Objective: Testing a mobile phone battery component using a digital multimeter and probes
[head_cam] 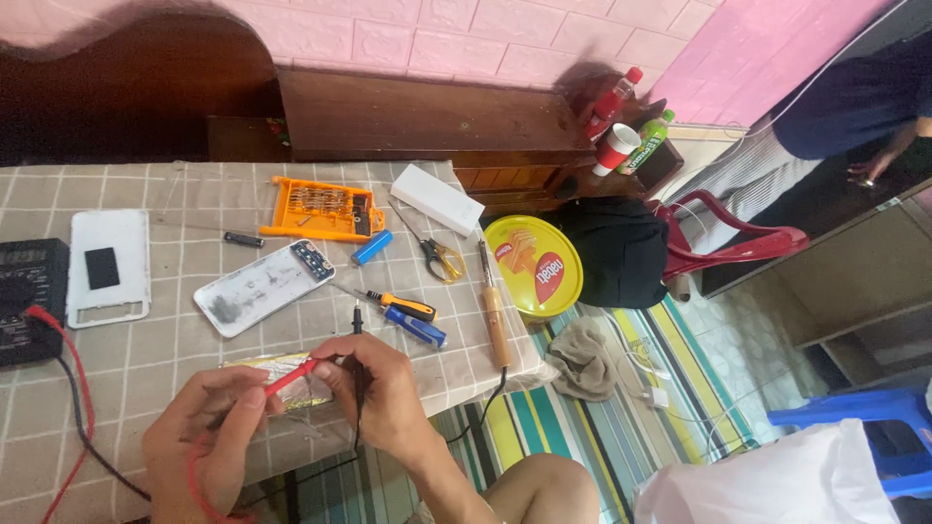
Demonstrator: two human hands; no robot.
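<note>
Pinched between the thumb and forefinger of the left hand (209,427) is a thin red plastic meter probe (289,376), its tip pointing toward the right hand (374,393). That hand is closed around a slim black probe (356,364), held nearly upright with its point sticking out above the knuckles. Both tips meet over a flat silvery foil-wrapped battery pack (282,374) lying on the checked grey tablecloth (175,344), just under the fingers. A red lead and a black lead trail left to a black multimeter (29,301) at the table's edge.

Beyond the hands lie an opened white phone shell (260,287), a white back cover (109,267), an orange tray of screwdriver bits (320,209), a small blue cylinder (372,246), yellow-handled scissors (439,257), two short screwdrivers (408,315) and a wooden-handled soldering iron (495,315). A round yellow biscuit tin (534,267) overhangs the table's right edge. Another person's hand (869,167) shows far right.
</note>
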